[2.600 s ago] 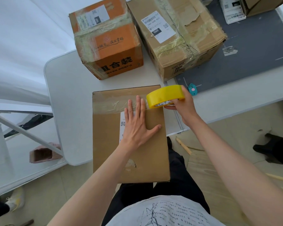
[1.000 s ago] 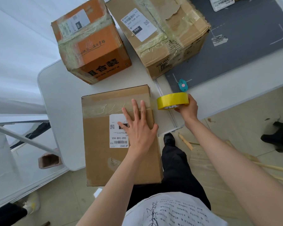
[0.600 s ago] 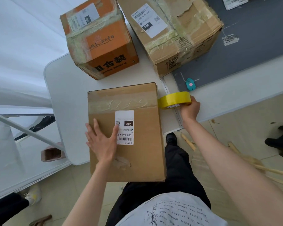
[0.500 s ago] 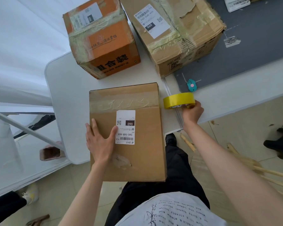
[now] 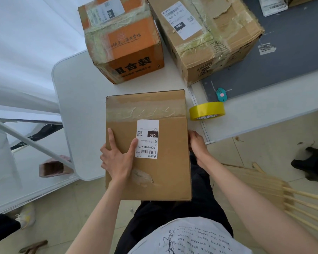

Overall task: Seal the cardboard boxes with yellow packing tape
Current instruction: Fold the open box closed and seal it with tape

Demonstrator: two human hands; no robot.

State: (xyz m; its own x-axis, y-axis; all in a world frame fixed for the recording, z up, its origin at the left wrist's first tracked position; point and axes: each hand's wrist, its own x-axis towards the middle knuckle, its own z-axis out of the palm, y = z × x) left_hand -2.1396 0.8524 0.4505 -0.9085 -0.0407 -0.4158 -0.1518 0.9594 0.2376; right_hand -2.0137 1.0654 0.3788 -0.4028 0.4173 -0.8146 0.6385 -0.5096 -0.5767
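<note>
Clutter ringed your work: three cardboard boxes sat on the white table [image 5: 77, 92]. The orange printed box [image 5: 125, 50] and the large brown box [image 5: 207, 39] stood at the far side, touching each other, both wrapped in wrinkled pale tape and each carrying a white label. A grey mat [image 5: 286, 57] lay under part of the large box, with a small teal cutter [image 5: 221, 94] on its near edge. The flat brown box [image 5: 149, 143] lay nearest you, its near half overhanging the table edge above your lap. One crinkled strip of tape [image 5: 145, 111] crossed its far end beside the flap seam, and one white shipping label [image 5: 147, 139] sat below that. Your left hand [image 5: 117, 158] gripped the box's left edge, thumb on top touching the label, index finger straight along the cardboard. Your right hand [image 5: 197, 145] held the right edge, fingers curled under out of sight. The single roll of yellow packing tape [image 5: 206, 110] rested on the table just right of the box, apart from both hands. Wooden slats [image 5: 283, 195] lay on the floor to your right.
</note>
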